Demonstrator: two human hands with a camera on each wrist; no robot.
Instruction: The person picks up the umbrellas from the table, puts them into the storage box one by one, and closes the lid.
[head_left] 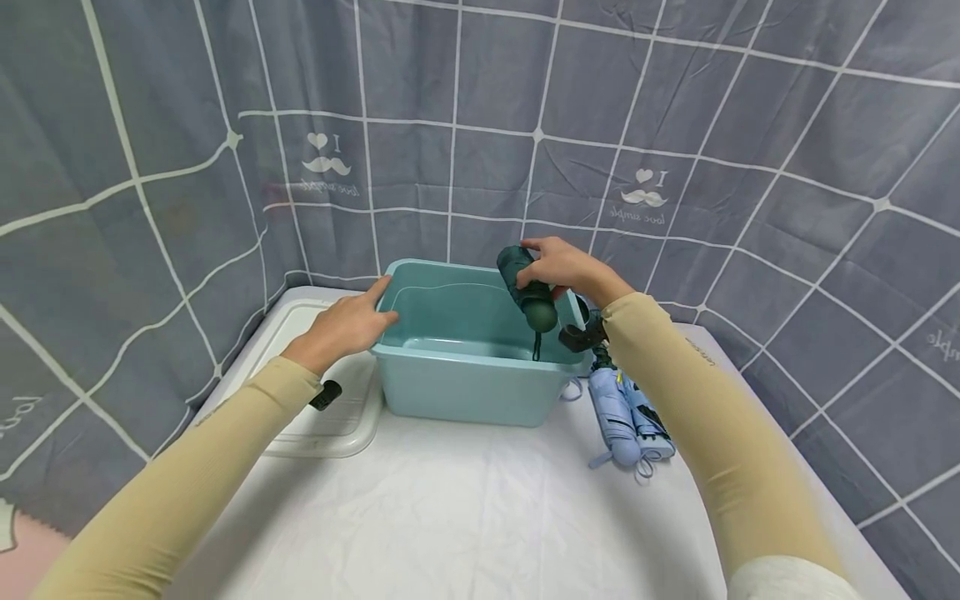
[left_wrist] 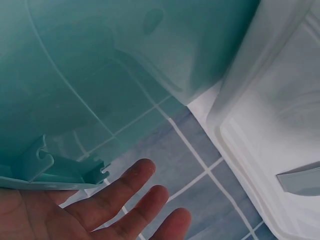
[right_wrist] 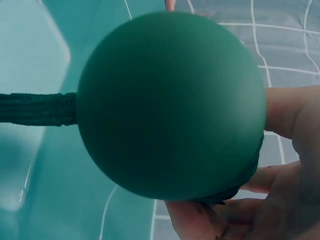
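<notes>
Both hands work at the teal plastic bin (head_left: 468,379) on the white table (head_left: 465,517): the left hand (head_left: 343,327) lies with fingers straight against its left rim, holding nothing, and should brace it there. Wrapped round the dark green folded umbrella (head_left: 527,287), the right hand (head_left: 564,268) holds it handle-down above the bin's right side, seemingly clear of the wall; lowering it straight would keep its dangling wrist strap (head_left: 537,346) inside.
</notes>
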